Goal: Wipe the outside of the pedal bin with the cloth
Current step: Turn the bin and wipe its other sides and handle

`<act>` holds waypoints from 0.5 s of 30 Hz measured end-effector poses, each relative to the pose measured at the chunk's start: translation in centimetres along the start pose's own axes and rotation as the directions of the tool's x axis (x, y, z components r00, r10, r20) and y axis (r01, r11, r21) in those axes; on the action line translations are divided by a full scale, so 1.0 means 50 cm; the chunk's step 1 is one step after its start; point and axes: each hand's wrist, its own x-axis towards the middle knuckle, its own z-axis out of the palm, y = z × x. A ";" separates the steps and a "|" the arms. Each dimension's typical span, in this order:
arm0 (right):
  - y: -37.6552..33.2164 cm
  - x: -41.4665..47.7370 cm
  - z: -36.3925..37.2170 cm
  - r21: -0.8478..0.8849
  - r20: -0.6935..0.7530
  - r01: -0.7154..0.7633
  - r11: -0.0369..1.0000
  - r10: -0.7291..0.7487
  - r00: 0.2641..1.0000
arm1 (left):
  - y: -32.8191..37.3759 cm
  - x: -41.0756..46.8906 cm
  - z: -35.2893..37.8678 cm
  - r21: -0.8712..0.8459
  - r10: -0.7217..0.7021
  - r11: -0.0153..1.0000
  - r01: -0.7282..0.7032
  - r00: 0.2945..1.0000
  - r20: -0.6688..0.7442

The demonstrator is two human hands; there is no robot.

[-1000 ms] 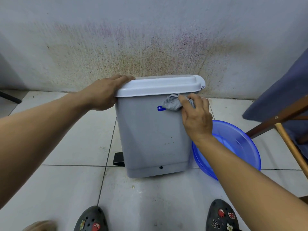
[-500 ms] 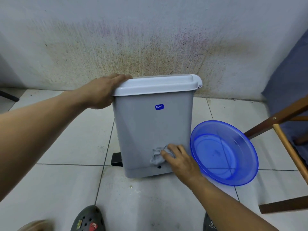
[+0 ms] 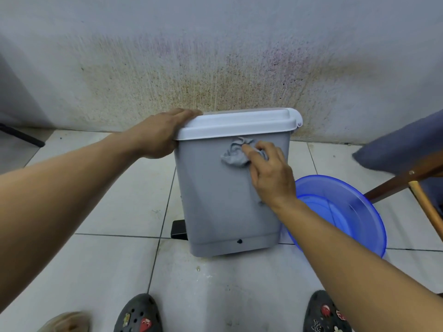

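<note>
My right hand [image 3: 271,174] presses a crumpled grey cloth [image 3: 233,156] against the upper front of the pedal bin [image 3: 215,202]. Its fingers are spread and nearly straight, and the forearm reaches in from lower right. My left hand [image 3: 159,135] lies over the left corner of the white lid [image 3: 239,125] with the fingers flat; the thumb is hidden, perhaps under the rim. The bin is boxy, smooth grey plastic at centre frame, with a round blue basin [image 3: 354,207] just beside it.
</note>
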 end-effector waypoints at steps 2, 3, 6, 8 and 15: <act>-0.025 -0.006 0.012 -0.021 0.026 0.030 0.999 -0.029 0.999 | -0.003 0.001 0.001 -0.002 0.008 1.000 -0.008 1.000 0.004; -0.035 -0.017 0.019 -0.028 0.041 0.054 0.998 -0.053 0.998 | -0.003 0.002 0.003 -0.003 0.012 1.000 -0.012 1.000 0.005; -0.056 -0.084 0.054 -0.032 0.141 0.163 0.986 -0.157 0.977 | -0.003 0.005 0.003 -0.018 0.007 1.000 -0.006 1.000 0.023; -0.056 -0.149 0.075 -0.013 0.218 0.231 0.973 -0.222 0.950 | -0.005 0.005 0.002 -0.021 0.003 1.000 -0.003 0.999 0.037; -0.036 -0.296 0.090 0.085 0.343 0.304 0.949 -0.314 0.885 | -0.010 0.003 0.001 -0.039 0.019 0.999 -0.017 0.999 0.050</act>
